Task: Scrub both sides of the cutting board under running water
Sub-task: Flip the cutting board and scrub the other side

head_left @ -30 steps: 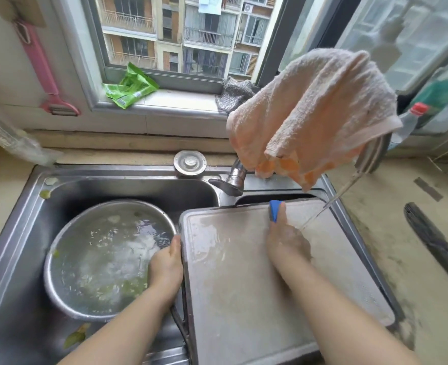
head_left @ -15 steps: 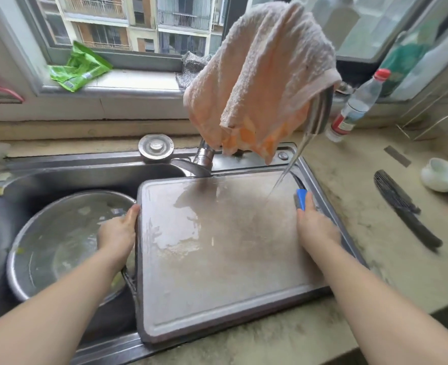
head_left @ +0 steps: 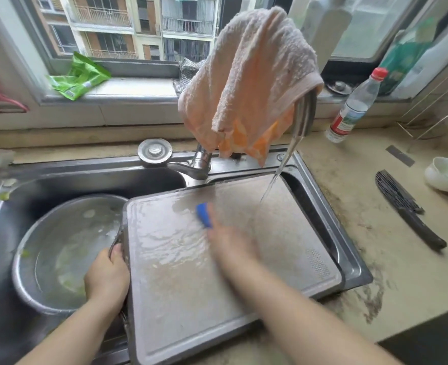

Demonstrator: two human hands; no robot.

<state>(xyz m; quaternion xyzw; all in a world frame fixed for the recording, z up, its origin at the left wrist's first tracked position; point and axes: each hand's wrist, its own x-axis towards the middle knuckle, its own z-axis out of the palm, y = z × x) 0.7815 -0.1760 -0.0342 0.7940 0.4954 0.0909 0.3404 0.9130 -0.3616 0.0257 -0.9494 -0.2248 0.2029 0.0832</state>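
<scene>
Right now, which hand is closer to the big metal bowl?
Left. The left hand grips the cutting board's left edge, right over the metal bowl's rim. The right hand is farther off, mid-board, with a blue scrubber.

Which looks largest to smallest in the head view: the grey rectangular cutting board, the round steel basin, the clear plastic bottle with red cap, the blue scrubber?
1. Grey rectangular cutting board.
2. Round steel basin.
3. Clear plastic bottle with red cap; it stands farther off, so its true size is unsure.
4. Blue scrubber, partly hidden by the right hand.

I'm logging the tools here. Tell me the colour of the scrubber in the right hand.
Blue. The scrubber shows in the head view, under the right hand.
</scene>
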